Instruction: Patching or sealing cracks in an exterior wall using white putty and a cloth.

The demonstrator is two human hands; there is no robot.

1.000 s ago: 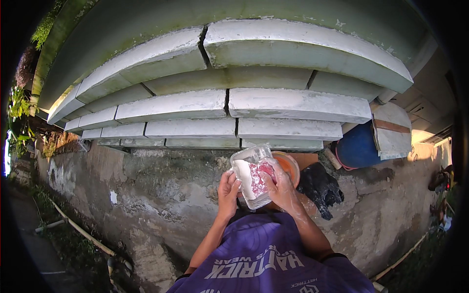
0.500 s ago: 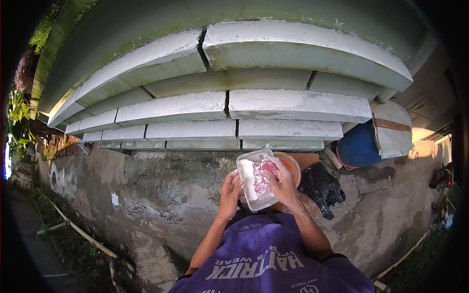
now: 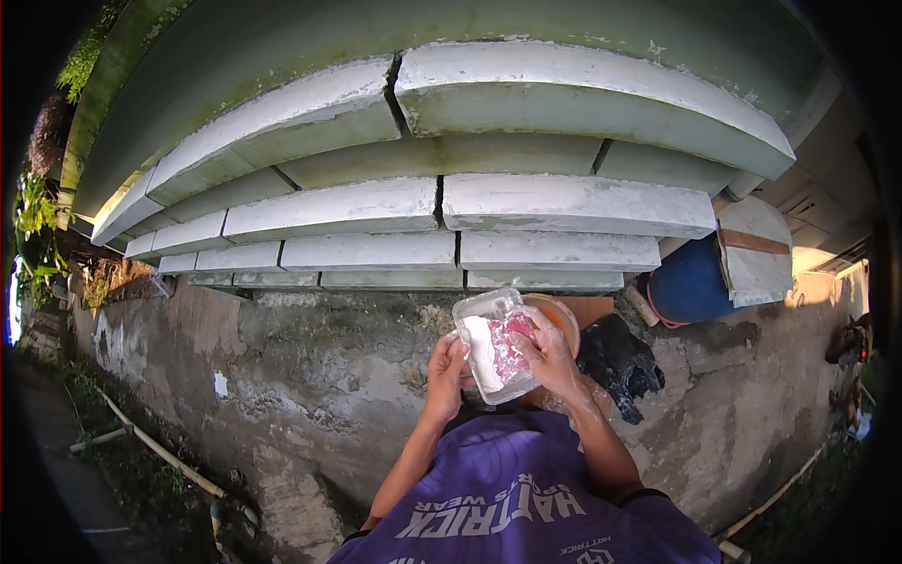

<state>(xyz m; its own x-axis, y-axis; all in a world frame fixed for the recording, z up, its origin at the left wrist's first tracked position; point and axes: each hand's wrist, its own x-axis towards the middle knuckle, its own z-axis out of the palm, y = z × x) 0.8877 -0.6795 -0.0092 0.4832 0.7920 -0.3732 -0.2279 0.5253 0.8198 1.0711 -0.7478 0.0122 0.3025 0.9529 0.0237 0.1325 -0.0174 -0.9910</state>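
Note:
A clear plastic container (image 3: 493,388) holds white paste (image 3: 478,350) and a pink-red item (image 3: 510,328) smeared with white, perhaps a sponge or cloth. My left hand (image 3: 447,374) grips the container's left side, fingers curled against it. My right hand (image 3: 547,362), dusted white, is closed on the pink item inside, thumb across it, at the container's right side. An orange bucket (image 3: 562,312) sits just behind the container, partly hidden by it and my right hand.
Long stepped concrete ledges (image 3: 564,197), white on top and greenish on their faces, span the wall ahead. At right are a blue barrel (image 3: 686,277), a pale board (image 3: 756,254) and a black plastic sheet (image 3: 615,367) on the concrete ground (image 3: 282,376). Pipes (image 3: 169,451) run at lower left.
Both hands and the container have shifted slightly right and a little down over the last second. The pink item and the fingers on it have moved slightly.

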